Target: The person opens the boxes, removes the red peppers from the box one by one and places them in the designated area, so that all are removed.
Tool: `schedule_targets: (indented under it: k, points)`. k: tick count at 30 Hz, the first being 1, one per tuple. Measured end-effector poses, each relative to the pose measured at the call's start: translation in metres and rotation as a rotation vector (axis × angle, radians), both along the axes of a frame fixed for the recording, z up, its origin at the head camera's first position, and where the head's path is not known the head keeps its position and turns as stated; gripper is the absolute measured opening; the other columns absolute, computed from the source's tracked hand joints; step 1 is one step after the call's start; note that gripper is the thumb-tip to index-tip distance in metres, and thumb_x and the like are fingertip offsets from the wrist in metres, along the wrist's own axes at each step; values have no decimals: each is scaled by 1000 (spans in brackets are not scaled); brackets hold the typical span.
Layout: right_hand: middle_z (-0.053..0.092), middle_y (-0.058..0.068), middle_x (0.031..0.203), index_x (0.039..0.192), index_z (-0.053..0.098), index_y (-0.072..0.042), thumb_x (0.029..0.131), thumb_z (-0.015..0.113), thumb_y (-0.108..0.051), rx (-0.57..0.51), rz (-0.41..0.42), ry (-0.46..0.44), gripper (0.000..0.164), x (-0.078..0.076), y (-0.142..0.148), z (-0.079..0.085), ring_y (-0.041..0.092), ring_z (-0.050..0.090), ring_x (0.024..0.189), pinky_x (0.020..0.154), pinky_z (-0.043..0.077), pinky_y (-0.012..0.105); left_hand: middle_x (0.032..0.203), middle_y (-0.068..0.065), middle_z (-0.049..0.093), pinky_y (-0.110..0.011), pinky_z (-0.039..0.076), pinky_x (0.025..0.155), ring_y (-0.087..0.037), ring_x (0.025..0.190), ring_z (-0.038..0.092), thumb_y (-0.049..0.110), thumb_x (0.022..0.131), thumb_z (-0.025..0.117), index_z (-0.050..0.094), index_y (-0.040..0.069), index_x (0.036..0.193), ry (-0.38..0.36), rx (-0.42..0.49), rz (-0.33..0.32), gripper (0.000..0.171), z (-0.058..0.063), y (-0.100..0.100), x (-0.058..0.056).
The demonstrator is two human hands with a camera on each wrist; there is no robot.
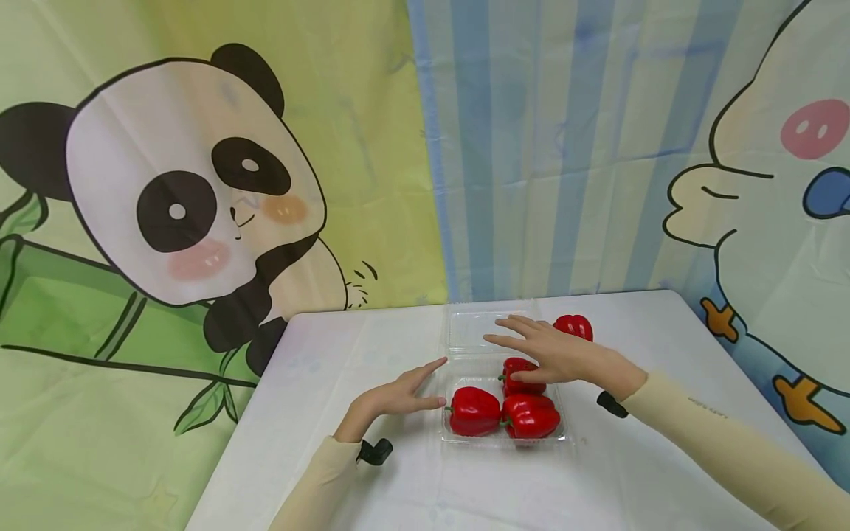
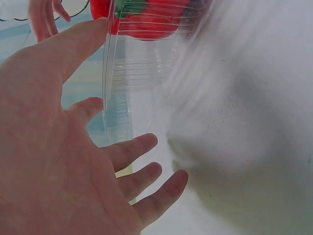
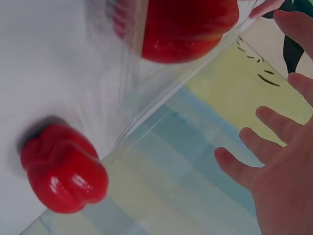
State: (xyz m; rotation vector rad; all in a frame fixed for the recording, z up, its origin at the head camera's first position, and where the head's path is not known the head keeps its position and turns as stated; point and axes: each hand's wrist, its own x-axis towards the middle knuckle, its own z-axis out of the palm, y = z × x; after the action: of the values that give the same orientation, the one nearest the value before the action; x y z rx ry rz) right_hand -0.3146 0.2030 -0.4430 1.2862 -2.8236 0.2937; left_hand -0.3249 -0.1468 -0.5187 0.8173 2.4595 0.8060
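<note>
A clear plastic clamshell box point(image 1: 458, 440) stands on the table with its lid point(image 1: 468, 330) laid back. Inside are three red bell peppers: one at the front left point(image 1: 474, 411), one at the front right point(image 1: 533, 417), and one behind point(image 1: 514, 374), partly covered by my right hand. My left hand point(image 1: 398, 392) is at the box's left side, fingers spread, thumb near the rim. Over the back right of the box my right hand point(image 1: 564, 352) hovers with fingers extended, holding nothing. Another red bell pepper point(image 3: 66, 171) lies outside the box, beyond my right hand.
The white table point(image 1: 372, 487) ends at a cloth backdrop with a panda point(image 1: 199, 184) on the left and stripes point(image 1: 564, 147) in the middle. A dark wrist device point(image 1: 375, 452) sits on my left wrist, another point(image 1: 612, 405) on the right.
</note>
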Motion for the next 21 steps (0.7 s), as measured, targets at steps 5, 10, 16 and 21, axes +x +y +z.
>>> schedule_targets:
  k: [5, 10, 16, 21]
  points:
    - [37, 11, 159, 157, 33, -29, 86, 78, -37, 17, 28, -15, 85, 8, -12, 1, 39, 33, 146, 107, 40, 67, 166, -1, 27, -60, 30, 118, -29, 153, 27, 54, 93, 63, 18, 25, 162, -7, 5, 0, 87, 0, 1, 0]
    - [37, 9, 160, 157, 33, -32, 85, 78, -37, 49, 41, -40, 85, 13, -23, 0, 37, 33, 147, 108, 40, 66, 166, 0, 26, -60, 30, 118, -29, 153, 26, 56, 93, 62, 18, 28, 162, -13, 1, 3, 87, 0, 1, 0]
    - [33, 4, 163, 158, 29, -36, 85, 78, -39, 109, 65, -58, 88, 15, -33, -6, 35, 29, 150, 111, 38, 63, 166, -3, 27, -60, 29, 118, -31, 152, 28, 54, 94, 62, 18, 29, 162, -6, -2, 0, 85, 2, 1, 1]
    - [32, 2, 163, 159, 26, -35, 86, 76, -39, 174, 133, 3, 88, 18, -38, -12, 32, 28, 150, 113, 39, 58, 165, -6, 28, -61, 28, 118, -34, 151, 28, 52, 95, 62, 19, 25, 162, -7, 1, -10, 84, 7, 2, 3]
